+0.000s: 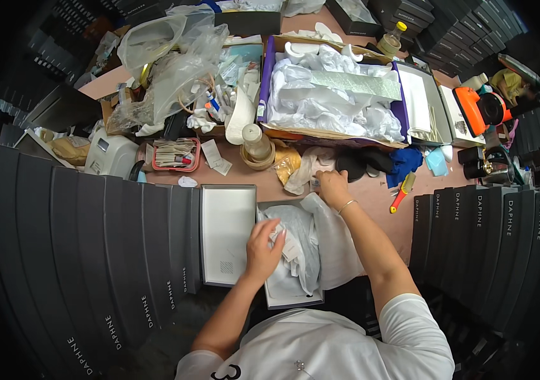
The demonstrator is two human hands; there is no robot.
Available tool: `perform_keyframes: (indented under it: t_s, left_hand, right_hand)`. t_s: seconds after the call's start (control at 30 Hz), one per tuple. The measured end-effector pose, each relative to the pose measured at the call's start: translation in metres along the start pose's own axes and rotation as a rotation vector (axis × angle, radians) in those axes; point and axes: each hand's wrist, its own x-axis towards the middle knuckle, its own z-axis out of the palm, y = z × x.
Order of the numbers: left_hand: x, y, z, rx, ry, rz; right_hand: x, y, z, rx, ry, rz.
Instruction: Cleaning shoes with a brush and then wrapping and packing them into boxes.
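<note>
Right in front of me stands an open shoe box (pixel 276 303), lined with white tissue paper (pixel 336 247) that spills over its right side. Inside it lies a bundle in translucent wrapping (pixel 302 231); what it wraps is hidden. My left hand (pixel 263 252) hovers over the box's left side, fingers curved and apart, beside small white paper tags (pixel 291 248). Beyond the box, my right hand (pixel 333 189) reaches to a crumpled white cloth (pixel 308 170), its fingers drawn together at the cloth's edge. Whatever they pinch is too small to name. The white-lined box lid (pixel 227 234) lies left of the box.
Dark shoe boxes (pixel 118 247) line my left, and more boxes (pixel 492 234) line my right. Farther back are a purple-edged carton (pixel 261 95) of tissue, a jar (pixel 257 142), a red basket (pixel 184 166) of papers, a red-and-yellow brush (pixel 402 193) and an orange device (pixel 469 111).
</note>
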Motion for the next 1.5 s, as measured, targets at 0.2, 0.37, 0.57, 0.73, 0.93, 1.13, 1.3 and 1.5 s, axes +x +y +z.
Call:
perform_keyframes:
  t_s: [0.2,0.37,0.57,0.73,0.93,1.13,1.3,1.5]
  left_hand:
    - [0.144,-0.031,0.034,0.332,-0.087,-0.082]
    - [0.143,-0.026,0.059,0.516,-0.215,-0.063]
    - [0.154,-0.056,0.060,0.829,-0.388,0.029]
    - [0.142,-0.024,0.033,0.532,-0.208,0.178]
    - [0.042,0.034,-0.035,0.240,-0.322,0.271]
    - [-0.027,0.004,-0.009,0.115,-0.380,0.194]
    - [-0.018,0.024,-0.018,-0.410,0.030,-0.124]
    - [0.009,-0.005,-0.013,-0.889,-0.141,-0.374]
  right_hand:
    - [-0.024,0.003,-0.068,0.452,0.394,-0.031]
    - [-0.050,-0.001,-0.077,0.710,0.332,0.076]
    - [-0.038,0.031,-0.087,0.622,0.394,0.209]
    - [-0.067,0.026,-0.124,1.032,0.161,0.139]
    - [-0.067,0.007,-0.095,0.650,0.146,-0.108]
    - [0.010,0.035,-0.041,-0.007,0.021,-0.037]
    - [-0.012,-0.014,-0.095,0.473,0.162,-0.353]
    - [-0.070,-0.094,-0.119,0.970,-0.103,-0.424]
